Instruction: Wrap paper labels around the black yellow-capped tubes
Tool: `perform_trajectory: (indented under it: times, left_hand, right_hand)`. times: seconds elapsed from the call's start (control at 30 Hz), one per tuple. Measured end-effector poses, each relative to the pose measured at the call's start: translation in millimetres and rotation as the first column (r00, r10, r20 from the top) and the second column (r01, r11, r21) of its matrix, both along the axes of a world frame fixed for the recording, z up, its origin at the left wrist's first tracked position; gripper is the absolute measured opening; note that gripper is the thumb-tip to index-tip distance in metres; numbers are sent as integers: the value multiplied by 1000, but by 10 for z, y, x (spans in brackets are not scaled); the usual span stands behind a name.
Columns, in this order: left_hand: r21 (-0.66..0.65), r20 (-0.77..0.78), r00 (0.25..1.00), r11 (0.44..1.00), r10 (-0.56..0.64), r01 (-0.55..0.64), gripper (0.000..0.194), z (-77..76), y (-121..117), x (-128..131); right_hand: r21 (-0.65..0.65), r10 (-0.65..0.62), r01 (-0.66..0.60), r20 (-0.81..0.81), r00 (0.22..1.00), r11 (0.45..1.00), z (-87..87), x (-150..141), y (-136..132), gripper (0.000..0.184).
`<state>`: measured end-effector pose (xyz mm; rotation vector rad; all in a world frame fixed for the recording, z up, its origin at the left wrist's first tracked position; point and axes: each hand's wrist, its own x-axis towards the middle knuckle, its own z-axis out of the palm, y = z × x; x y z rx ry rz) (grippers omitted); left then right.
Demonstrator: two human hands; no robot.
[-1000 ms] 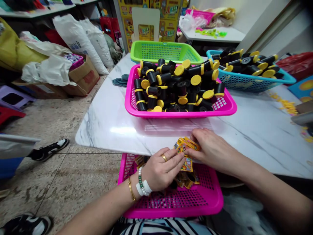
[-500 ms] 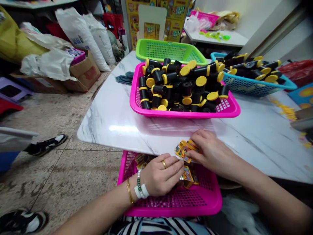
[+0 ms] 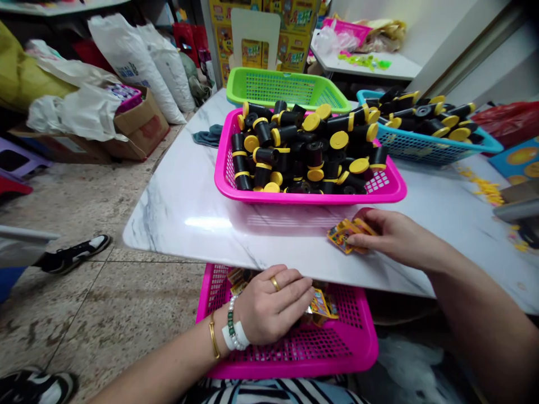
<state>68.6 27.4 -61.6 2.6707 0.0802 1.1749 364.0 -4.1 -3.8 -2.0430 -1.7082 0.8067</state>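
Note:
My right hand (image 3: 389,235) pinches a few small yellow printed packets (image 3: 346,234) between thumb and fingers, just over the front part of the marbled white table (image 3: 177,207). Lower down, a pink mesh basket (image 3: 366,342) stands in front of my lap, partly under the table edge. Inside it lie more yellow printed packets (image 3: 320,306). My left hand (image 3: 272,306) is palm down over these packets, with its fingers curved and held together. Whatever lies under those fingers is hidden. A ring, a bead bracelet and a gold bangle are on this arm.
Behind my right hand stands a pink basket (image 3: 311,196) heaped with black cylinders with yellow caps. A green basket (image 3: 290,73) and a blue basket (image 3: 438,148) of similar cylinders are farther back. A dark cloth (image 3: 209,136) lies left. White sacks (image 3: 130,62) stand on the floor.
My right hand has moved right and slightly up over the table, carrying the packets away from my left hand. My left hand stays over the lower basket. The view has shifted slightly.

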Motion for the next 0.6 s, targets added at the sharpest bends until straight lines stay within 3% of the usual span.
perform_trajectory:
  times: [0.1, 0.2, 0.33, 0.47, 0.6]
  left_hand:
    - [6, -2, 1000, 1000, 10, -10, 24, 66, 1, 36]
    - [4, 4, 1000, 1000, 24, -24, 25, 123, -8, 51]
    - [-22, -8, 999, 999, 48, -48, 28, 126, -41, -10]
    - [-57, -27, 997, 996, 69, -71, 29, 111, -73, -89]
    - [-75, -40, 995, 993, 91, -94, 26, 129, -93, -122]
  right_hand:
    - [41, -47, 39, 211, 976, 998, -25, 179, 36, 25]
    - [206, -92, 5, 415, 905, 978, -78, 119, -59, 44]
    - [452, -157, -121, 531, 833, 884, -289, -112, -332, 49]
    - [453, -160, -191, 628, 762, 871, -505, -322, -563, 50]
    - [442, -160, -190, 640, 752, 877, -537, -410, -645, 62]
